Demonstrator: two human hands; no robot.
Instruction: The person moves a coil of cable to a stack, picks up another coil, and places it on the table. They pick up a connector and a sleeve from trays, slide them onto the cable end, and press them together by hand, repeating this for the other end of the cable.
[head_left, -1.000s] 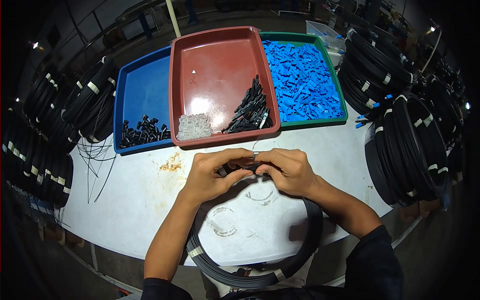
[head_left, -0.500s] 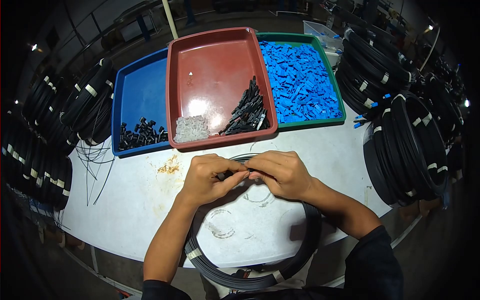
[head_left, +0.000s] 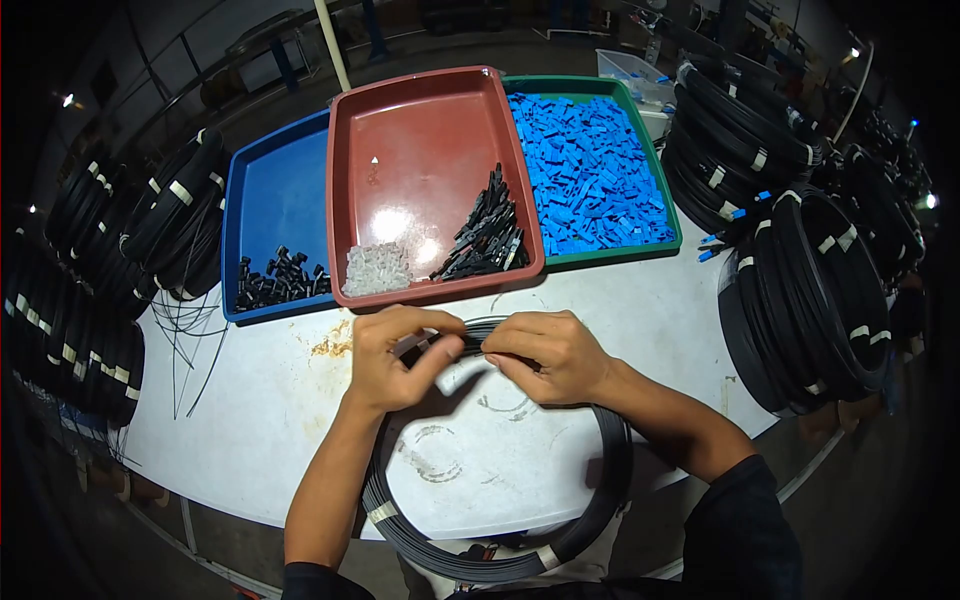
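A coil of black cable, bound with pale tape, lies over the table's front edge. My left hand is at the coil's far side, thumb and fingers curled towards each other; what lies between them is too small to make out. Close to its right, my right hand pinches at the far part of the coil with its fingertips. A small gap separates the two hands, and strands of the coil show there.
Behind my hands stand a blue tray with black parts, a red tray with clear and black pieces, and a green tray full of blue connectors. More black coils stand on both sides of the white table.
My hands have moved apart; the left one has shifted left and its grip looks looser. The camera view has shifted slightly.
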